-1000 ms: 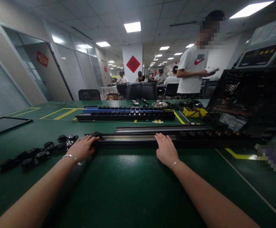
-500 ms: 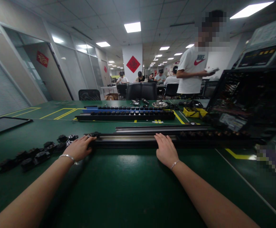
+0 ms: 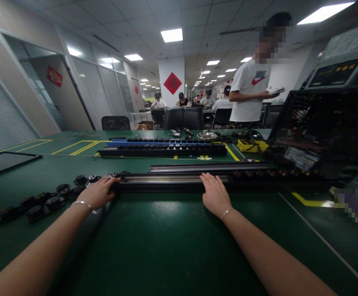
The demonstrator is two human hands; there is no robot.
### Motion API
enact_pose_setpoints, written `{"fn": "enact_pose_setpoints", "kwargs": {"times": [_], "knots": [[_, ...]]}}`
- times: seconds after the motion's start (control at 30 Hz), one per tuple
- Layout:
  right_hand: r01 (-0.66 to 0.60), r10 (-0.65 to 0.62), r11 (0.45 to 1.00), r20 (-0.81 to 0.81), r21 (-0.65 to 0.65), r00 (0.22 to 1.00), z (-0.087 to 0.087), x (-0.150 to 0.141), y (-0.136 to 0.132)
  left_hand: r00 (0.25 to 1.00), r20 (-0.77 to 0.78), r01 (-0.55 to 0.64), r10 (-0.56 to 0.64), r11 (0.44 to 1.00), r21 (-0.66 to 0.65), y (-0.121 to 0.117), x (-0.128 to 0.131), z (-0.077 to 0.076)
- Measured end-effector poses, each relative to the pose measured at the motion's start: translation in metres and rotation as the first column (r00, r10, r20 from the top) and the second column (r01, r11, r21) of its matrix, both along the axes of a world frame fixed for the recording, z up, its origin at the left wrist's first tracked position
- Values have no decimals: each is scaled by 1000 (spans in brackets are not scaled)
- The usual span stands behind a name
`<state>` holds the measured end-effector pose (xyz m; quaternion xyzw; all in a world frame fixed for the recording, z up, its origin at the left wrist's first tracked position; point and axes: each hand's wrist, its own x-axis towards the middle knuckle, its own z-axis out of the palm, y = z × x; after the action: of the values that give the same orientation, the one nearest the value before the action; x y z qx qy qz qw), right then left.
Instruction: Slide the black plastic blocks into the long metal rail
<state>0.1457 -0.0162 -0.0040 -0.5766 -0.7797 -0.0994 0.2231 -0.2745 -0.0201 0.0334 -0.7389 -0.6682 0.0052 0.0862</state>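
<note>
- The long black rail (image 3: 163,188) lies across the green bench (image 3: 166,242), roughly parallel to its far edge; its silvery channel shows between the two hands.
- The left hand (image 3: 96,192) reaches over the left end of the rail, fingertips at that end; whether its grip closes on anything, I cannot tell.
- The right hand (image 3: 216,198) lays its extended fingers, slightly parted, on the rail's upper side; the thumb is hidden, so how narrow this grip is I cannot tell.
- Loose black modules (image 3: 54,202) sit in a cluster toward the bench's left edge, just beside the left hand.
- A second rail (image 3: 185,168) lies just behind the first, on its far-edge side.
- Nearer the far edge are a module-filled black rail (image 3: 135,152), a shiny metal dish (image 3: 207,135) and a yellow box (image 3: 247,146).
- An open computer case (image 3: 299,142) stands toward the right edge.
</note>
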Motion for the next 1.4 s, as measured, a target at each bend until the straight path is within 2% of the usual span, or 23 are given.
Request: {"fn": "enact_pose_setpoints", "kwargs": {"times": [0.6, 1.0, 1.23, 1.4], "knots": [[-6, 6, 1000, -8, 9, 1000, 0, 0, 0, 996, 67, -57, 60, 997, -44, 2, -21, 0], [-6, 6, 1000, -11, 7, 1000, 0, 0, -1, 983, 116, -136, 143, 988, -68, 0, -27, -3], [-5, 5, 1000, -10, 15, 1000, -1, 0, 0, 992, 44, -121, 121, 993, -4, -6, -26, -1], [-4, 4, 1000, -4, 17, 1000, -1, 0, 0, 988, -29, -153, 155, 987, 42, -7, -30, -3]]}}
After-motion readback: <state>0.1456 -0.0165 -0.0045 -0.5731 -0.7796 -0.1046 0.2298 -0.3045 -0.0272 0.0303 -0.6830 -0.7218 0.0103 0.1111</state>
